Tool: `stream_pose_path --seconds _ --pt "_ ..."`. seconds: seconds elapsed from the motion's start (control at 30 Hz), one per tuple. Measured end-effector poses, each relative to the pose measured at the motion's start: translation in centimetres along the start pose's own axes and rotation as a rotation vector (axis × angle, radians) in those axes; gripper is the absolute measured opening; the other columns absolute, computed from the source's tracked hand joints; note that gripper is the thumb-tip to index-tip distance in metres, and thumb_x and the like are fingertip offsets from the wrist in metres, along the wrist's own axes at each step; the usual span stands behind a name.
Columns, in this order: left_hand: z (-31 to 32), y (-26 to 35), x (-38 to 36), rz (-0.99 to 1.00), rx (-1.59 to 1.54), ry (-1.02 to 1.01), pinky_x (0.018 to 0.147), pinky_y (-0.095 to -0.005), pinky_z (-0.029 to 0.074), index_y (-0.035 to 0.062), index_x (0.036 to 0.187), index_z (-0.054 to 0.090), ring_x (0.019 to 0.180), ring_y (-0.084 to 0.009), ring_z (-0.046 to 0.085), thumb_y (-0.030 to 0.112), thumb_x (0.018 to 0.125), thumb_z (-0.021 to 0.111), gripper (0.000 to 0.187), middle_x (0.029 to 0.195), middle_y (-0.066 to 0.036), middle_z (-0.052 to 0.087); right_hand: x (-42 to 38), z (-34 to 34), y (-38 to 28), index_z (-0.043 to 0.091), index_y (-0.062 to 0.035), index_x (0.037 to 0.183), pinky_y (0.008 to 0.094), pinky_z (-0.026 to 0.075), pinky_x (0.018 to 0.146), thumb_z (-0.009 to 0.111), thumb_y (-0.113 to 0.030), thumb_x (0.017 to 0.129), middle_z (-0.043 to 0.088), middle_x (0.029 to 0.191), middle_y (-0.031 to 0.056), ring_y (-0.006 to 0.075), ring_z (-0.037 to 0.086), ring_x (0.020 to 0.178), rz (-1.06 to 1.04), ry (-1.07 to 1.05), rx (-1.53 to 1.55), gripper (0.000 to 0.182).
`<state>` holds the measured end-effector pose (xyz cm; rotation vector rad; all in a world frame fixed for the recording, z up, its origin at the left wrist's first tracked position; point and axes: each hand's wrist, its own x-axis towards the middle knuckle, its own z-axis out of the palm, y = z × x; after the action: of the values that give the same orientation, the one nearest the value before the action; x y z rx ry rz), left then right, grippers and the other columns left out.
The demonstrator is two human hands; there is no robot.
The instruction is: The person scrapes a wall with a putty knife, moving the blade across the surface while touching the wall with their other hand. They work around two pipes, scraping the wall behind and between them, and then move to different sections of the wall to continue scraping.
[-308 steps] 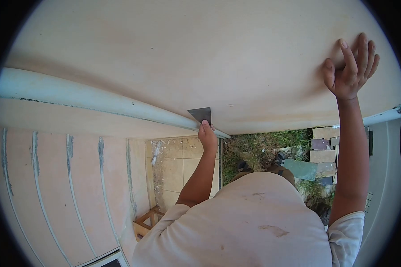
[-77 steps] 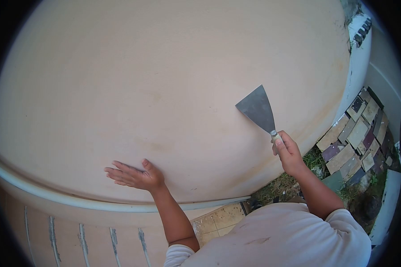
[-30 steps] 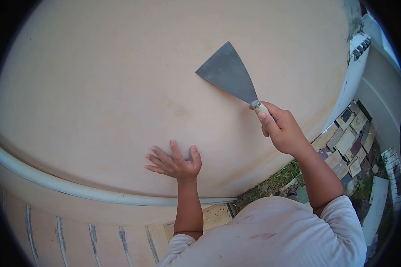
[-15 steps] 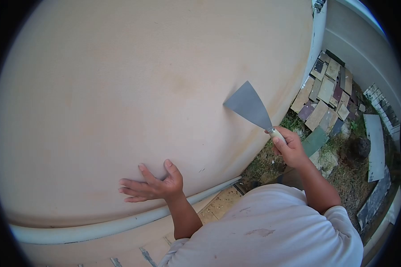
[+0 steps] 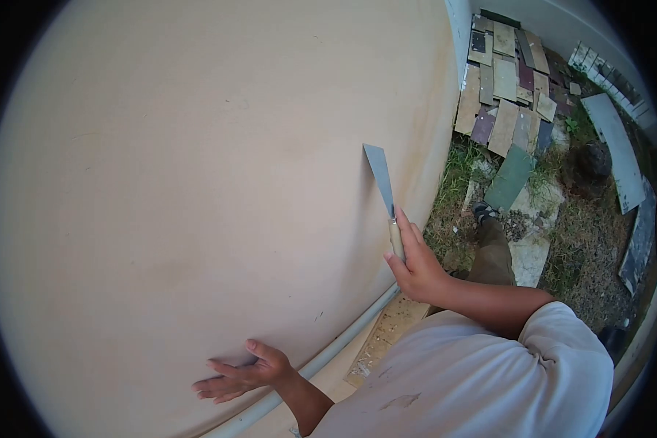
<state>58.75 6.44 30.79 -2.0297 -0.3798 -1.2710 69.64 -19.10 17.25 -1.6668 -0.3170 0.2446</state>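
My right hand (image 5: 414, 266) is closed around the pale handle of a putty knife (image 5: 382, 182) at the centre right. The knife's grey blade points up and is seen at a slant, with its edge close to the beige wall (image 5: 197, 182); whether it touches cannot be told. At the lower left, my left hand (image 5: 242, 374) is spread with nothing in it, against or just off the wall's surface. Small dark marks show on the wall above and to the right of it.
A pale pipe (image 5: 328, 350) runs along the wall's bottom edge. Overlapping tiles (image 5: 505, 77) lie at the upper right, with a green slab (image 5: 511, 177) below them. Further right are a dark round object (image 5: 591, 162) and a long grey board (image 5: 613, 146) on grassy ground.
The putty knife has turned from a broad face to a slanted view, and my right hand has shifted left and down. My left hand is lower in view. The camera's view has turned; a leg now shows.
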Motion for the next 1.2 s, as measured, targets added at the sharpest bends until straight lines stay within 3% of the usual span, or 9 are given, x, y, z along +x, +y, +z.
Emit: stream_pose_path --seconds 0.13,0.33,0.53,0.6,0.67,0.87,0.97,1.07,1.2 --pt "0.0 0.1 0.3 -0.057 0.020 -0.020 0.106 -0.0728 -0.004 0.0154 0.152 0.030 0.149 -0.0421 -0.003 0.055 0.094 0.044 0.072 0.164 -0.014 0.002 3.8 -1.4 0.1 0.000 0.0039 0.152 0.0408 0.036 0.106 0.057 -0.016 0.094 0.037 0.139 0.0311 0.0420 0.044 0.127 0.188 0.137 0.228 0.083" --pt "0.8 3.0 1.1 -0.064 0.037 -0.039 0.105 -0.0732 -0.004 0.0154 0.153 0.029 0.148 -0.0440 -0.005 0.057 0.094 0.043 0.074 0.164 -0.013 0.002 2.0 -0.3 -1.2 0.001 0.0030 0.152 0.0428 0.032 0.111 0.062 -0.020 0.092 0.034 0.142 0.0338 0.0401 0.038 0.135 0.001 -0.031 0.201 0.089" --pt "1.2 4.3 1.4 0.007 0.062 -0.026 0.106 -0.0725 -0.003 0.0149 0.152 0.030 0.149 -0.0423 -0.001 0.060 0.094 0.040 0.074 0.163 -0.014 0.004 6.7 -5.2 -0.8 0.001 -0.0003 0.154 0.0420 0.036 0.108 0.065 -0.019 0.090 0.031 0.148 0.0302 0.0351 0.036 0.138 0.535 -0.024 0.722 0.093" --pt "1.3 4.3 1.3 0.005 0.068 -0.016 0.106 -0.0719 -0.003 0.0149 0.153 0.029 0.149 -0.0418 0.000 0.060 0.095 0.039 0.074 0.163 -0.014 0.005 4.5 -2.3 0.9 0.001 -0.0008 0.154 0.0379 0.046 0.096 0.065 -0.017 0.090 0.042 0.139 0.0260 0.0290 0.052 0.122 0.178 0.027 0.510 0.092" --pt "1.3 4.2 1.1 0.005 0.098 -0.012 0.107 -0.0713 -0.003 0.0150 0.153 0.028 0.149 -0.0412 0.001 0.060 0.095 0.038 0.074 0.163 -0.015 0.006 4.4 -1.9 2.0 0.000 -0.0015 0.154 0.0352 0.048 0.090 0.065 -0.017 0.090 0.049 0.129 0.0233 0.0265 0.059 0.108 0.139 0.009 0.484 0.092" --pt "2.3 4.3 0.7 -0.037 0.055 0.046 0.110 -0.0672 0.002 0.0145 0.153 0.026 0.149 -0.0406 0.004 0.057 0.098 0.032 0.071 0.163 -0.014 0.007 6.8 -5.9 1.5 -0.005 -0.0011 0.153 0.0362 0.045 0.095 0.067 -0.018 0.088 0.047 0.131 0.0265 0.0338 0.058 0.114 0.467 -0.129 0.617 0.097" --pt "2.4 4.5 0.4 -0.070 0.059 0.052 0.112 -0.0642 0.005 0.0125 0.153 0.026 0.148 -0.0408 0.006 0.054 0.098 0.032 0.069 0.163 -0.015 0.008 3.6 -3.0 3.7 -0.008 -0.0019 0.150 0.0401 0.050 0.076 0.068 -0.021 0.087 0.059 0.105 0.0239 0.0329 0.064 0.084 -0.089 -0.151 0.289 0.101" --pt "2.8 4.9 0.3 -0.123 -0.024 0.092 0.113 -0.0603 0.008 0.0096 0.153 0.025 0.148 -0.0406 0.007 0.052 0.098 0.031 0.069 0.162 -0.017 0.011 7.4 -7.1 1.8 -0.008 -0.0016 0.150 0.0450 0.050 0.084 0.067 -0.021 0.088 0.061 0.105 0.0294 0.0427 0.065 0.093 0.335 -0.359 0.480 0.099" --pt "3.2 5.3 0.7 -0.148 -0.216 0.093 0.116 -0.0566 0.013 0.0063 0.153 0.021 0.148 -0.0392 0.006 0.047 0.099 0.035 0.069 0.161 -0.020 0.002 7.1 -7.0 2.2 -0.014 0.0002 0.150 0.0397 0.051 0.073 0.069 -0.022 0.087 0.060 0.093 0.0212 0.0338 0.064 0.081 0.262 -0.346 0.392 0.106"
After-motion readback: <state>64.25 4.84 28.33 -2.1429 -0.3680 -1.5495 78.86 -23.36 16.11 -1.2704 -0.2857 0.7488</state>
